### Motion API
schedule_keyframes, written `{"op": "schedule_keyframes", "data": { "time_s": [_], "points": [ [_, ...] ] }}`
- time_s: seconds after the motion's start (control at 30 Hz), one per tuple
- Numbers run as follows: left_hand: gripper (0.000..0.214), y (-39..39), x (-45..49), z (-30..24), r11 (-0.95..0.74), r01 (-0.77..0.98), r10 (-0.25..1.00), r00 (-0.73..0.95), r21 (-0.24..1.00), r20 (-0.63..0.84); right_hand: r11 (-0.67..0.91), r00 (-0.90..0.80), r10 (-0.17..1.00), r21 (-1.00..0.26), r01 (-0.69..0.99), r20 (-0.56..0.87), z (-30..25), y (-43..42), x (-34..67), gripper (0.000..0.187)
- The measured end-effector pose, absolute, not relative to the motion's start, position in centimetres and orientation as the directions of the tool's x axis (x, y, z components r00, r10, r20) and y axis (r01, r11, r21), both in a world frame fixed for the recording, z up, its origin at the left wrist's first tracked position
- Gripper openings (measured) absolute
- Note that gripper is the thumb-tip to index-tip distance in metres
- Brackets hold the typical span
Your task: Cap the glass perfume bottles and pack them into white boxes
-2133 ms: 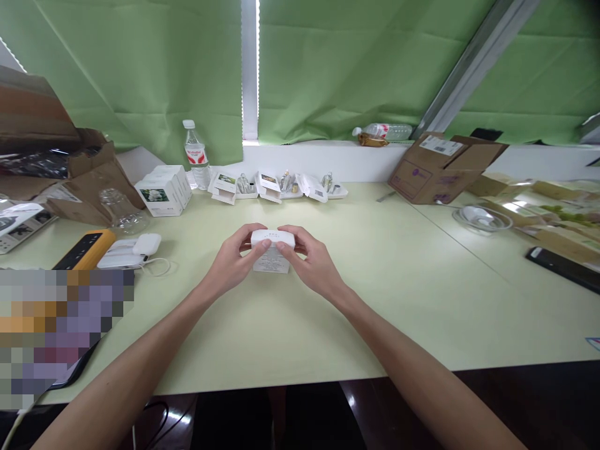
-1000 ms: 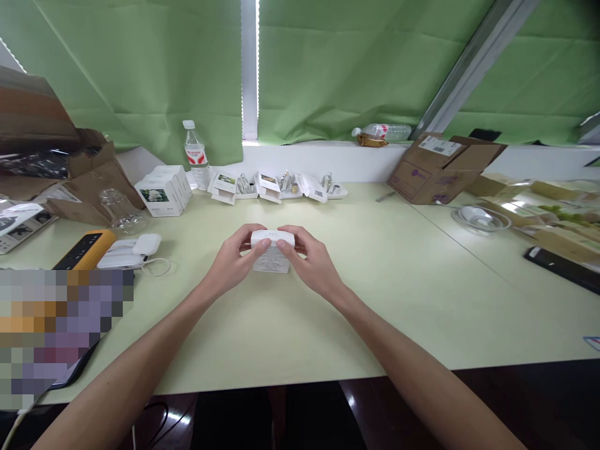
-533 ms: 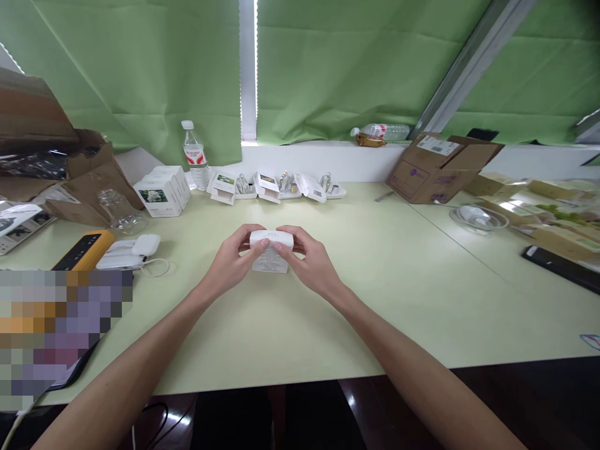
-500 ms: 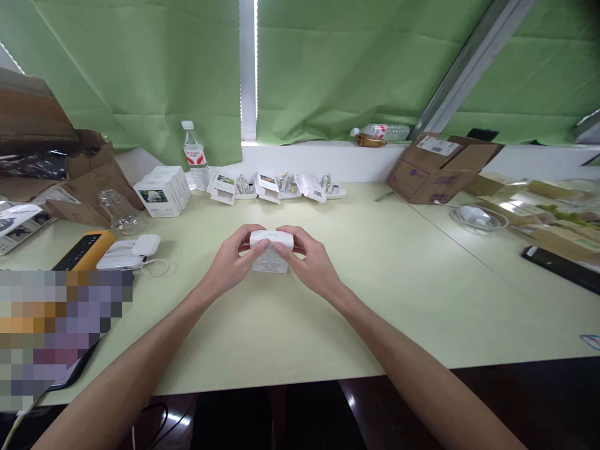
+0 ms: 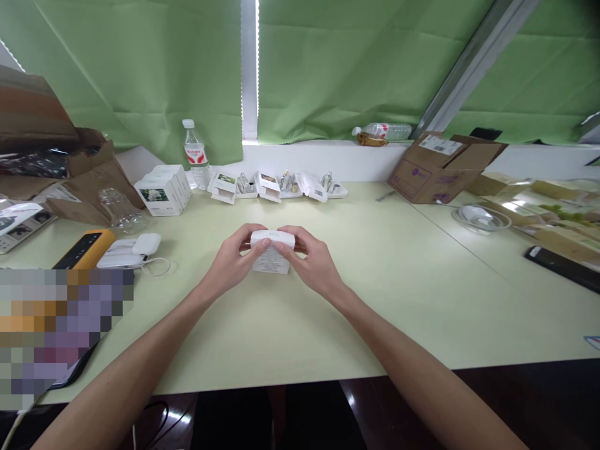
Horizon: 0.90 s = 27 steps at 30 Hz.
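A small white carton (image 5: 270, 261) with fine grey print stands at the middle of the table, its top face tipped toward me. My left hand (image 5: 241, 253) grips its left side, thumb on the upper front edge. On the opposite side my right hand (image 5: 307, 253) holds it the same way, the two thumbs close together. The fingers behind the carton are partly hidden. Beyond my hands lie opened white cartons (image 5: 225, 187) beside white trays (image 5: 296, 192) with small glass bottles (image 5: 286, 181).
Left are stacked white boxes (image 5: 162, 194), a water bottle (image 5: 195, 156), a clear plastic bottle (image 5: 119, 212), an orange-black device (image 5: 87, 249) and a white charger with cable (image 5: 129, 251). A cardboard box (image 5: 434, 169), coiled cable (image 5: 482, 217) and black bar (image 5: 560, 267) lie right.
Almost nothing differs. Both hands keep the same hold on the white carton, and the whole view has shifted very slightly.
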<state>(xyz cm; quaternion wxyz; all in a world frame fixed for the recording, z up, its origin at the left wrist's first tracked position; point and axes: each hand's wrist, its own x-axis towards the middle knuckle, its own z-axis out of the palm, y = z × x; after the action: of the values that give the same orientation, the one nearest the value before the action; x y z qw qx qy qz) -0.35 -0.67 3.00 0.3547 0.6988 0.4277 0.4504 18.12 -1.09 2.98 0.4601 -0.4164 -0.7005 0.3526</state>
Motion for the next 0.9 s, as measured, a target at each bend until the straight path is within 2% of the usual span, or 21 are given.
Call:
{"op": "schedule_keyframes", "data": {
  "time_s": [0.9],
  "points": [
    [0.029,-0.89,-0.22,3.31,-0.379,0.282,0.918,0.23,0.881,0.322,0.402,-0.23,0.909,-0.877,0.261,0.348,3.17,-1.29,18.19,0.031]
  ]
}}
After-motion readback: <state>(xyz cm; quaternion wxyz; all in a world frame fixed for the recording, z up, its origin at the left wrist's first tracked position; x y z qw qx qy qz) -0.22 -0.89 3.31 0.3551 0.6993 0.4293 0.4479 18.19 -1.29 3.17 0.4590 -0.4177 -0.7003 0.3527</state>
